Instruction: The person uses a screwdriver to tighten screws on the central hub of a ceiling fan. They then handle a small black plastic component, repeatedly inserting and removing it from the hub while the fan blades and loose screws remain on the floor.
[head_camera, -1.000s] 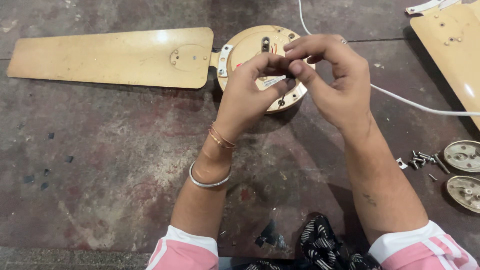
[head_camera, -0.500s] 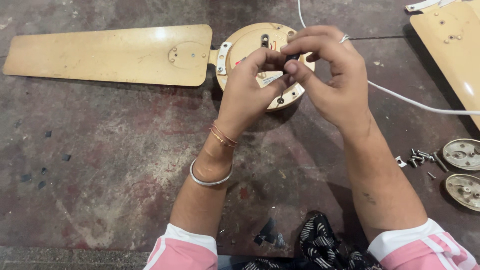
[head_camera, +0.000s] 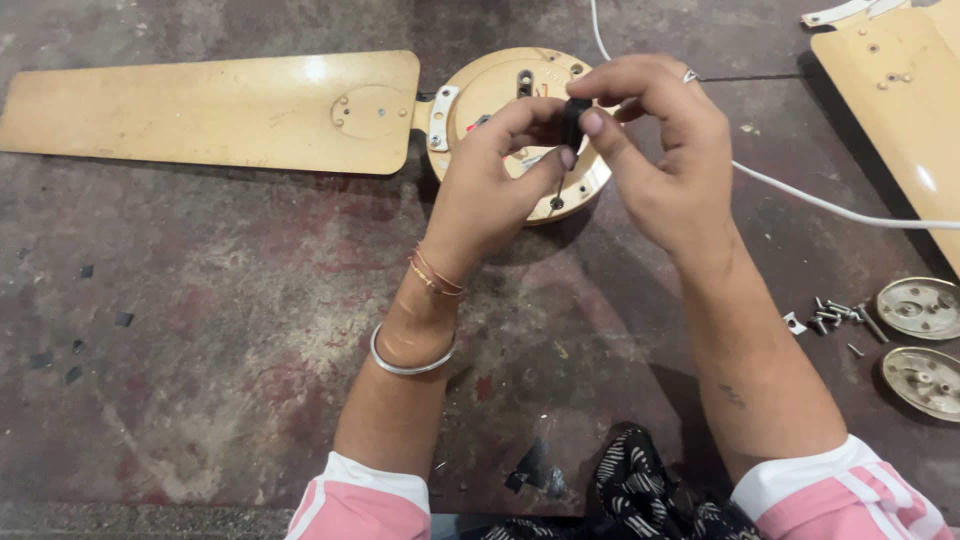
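Small black part, stubby and dark, held upright between both hands, long axis roughly vertical with a thin pin or wire hanging from its lower end toward the motor hub. Exact kind too small to tell. Right hand pinches its upper portion, thumb and forefinger pressed together on it from the right. Left hand pinches from the left and below, thumb tip against the part's lower side. Both hands equally close, meeting just above the hub's right half. One fan blade is bolted to the hub's left. White cable runs off right. Loose screws and round caps lie well apart on the floor.
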